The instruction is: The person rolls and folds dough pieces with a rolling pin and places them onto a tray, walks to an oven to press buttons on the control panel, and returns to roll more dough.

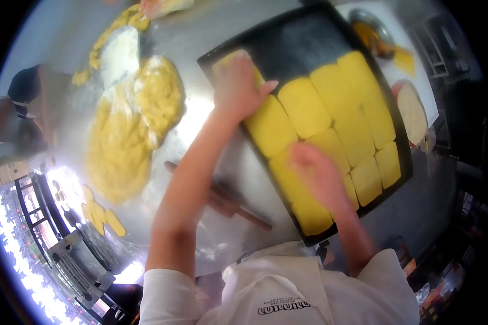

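My left hand (237,89) rests on a flat yellow dough piece (271,125) at the left corner of a black tray (301,40). Its thumb sticks out to the right, apart from the fingers, which press down on the dough. Over the lower middle of the tray hovers my right hand (315,170), smeared by motion, so its fingers cannot be made out. Several more yellow dough pieces (341,86) lie side by side beneath it. The tray's far part shows bare dark metal.
Left of the tray, a large yellow dough mass (119,146) lies on the metal table (195,43), with a white scraper (120,56) at its top. A rolling pin (222,201) is partly under my left forearm. A metal bowl (371,30) stands beyond the tray, and dough scraps (100,214) lie left.
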